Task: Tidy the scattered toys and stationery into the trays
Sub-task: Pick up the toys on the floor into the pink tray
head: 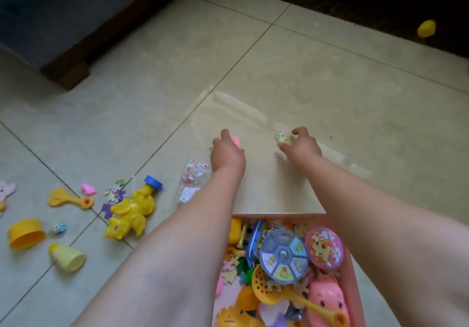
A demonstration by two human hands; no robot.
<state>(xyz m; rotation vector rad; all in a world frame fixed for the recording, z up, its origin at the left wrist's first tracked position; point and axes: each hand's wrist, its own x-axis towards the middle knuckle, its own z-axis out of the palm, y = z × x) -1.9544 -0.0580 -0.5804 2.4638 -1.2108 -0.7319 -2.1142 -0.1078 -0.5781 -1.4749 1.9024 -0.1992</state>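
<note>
Both arms reach forward over the tiled floor. My left hand (pixel 226 152) closes around a small pink round toy (pixel 235 140), which shows between its fingers. My right hand (pixel 302 144) is curled with fingers apart, thumb and fingertip touching a small jigsaw piece (pixel 280 137) on the floor. A pink tray (pixel 284 216) sits below my arms, filled with several toys, among them a round blue sectioned case (pixel 283 255) and a pink disc (pixel 324 248).
Left on the floor lie a yellow dinosaur toy (pixel 132 215), a clear sticker pouch (pixel 194 180), puzzle pieces (pixel 115 194), a yellow spoon (pixel 68 198), a yellow cup (pixel 25 234) and a pale yellow cone (pixel 67 257). A dark sofa (pixel 63 22) stands far left; a yellow ball (pixel 426 28) lies far right.
</note>
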